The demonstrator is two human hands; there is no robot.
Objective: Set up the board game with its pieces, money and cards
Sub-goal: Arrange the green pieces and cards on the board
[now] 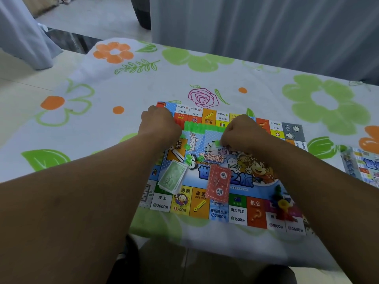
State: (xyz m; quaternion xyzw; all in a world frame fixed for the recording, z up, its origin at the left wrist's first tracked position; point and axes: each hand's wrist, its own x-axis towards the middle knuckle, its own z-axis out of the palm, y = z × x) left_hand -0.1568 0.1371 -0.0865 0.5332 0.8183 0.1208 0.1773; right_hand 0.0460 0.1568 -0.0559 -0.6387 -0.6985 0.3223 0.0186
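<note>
- The board (238, 214) is laid flat on the tabletop (143, 85), near its near edge and about midway along it.
- A green strip (203, 128) of joined plastic pieces is held over the far half of the board, parallel to the board's far edge.
- The left hand (160, 126) is seen from the back. Its fingers are curled round the strip's left end, which is hidden under them.
- The right hand (244, 132) is likewise curled at the strip's right end. The fingertips are turned down toward the board and the end itself is covered.
- Loose green pieces (188, 152) are scattered on the board's middle, below the strip and between the two forearms.
- A stack of green money (173, 178) is set tilted near the board's left edge.
- A red pile of cards (218, 184) is placed just right of the money, apart from it.
- Pawns (282, 203) in green, yellow and red are grouped at the board's near right corner.
- A box (363, 167) is seen at the tabletop's right edge, well apart from both hands.
</note>
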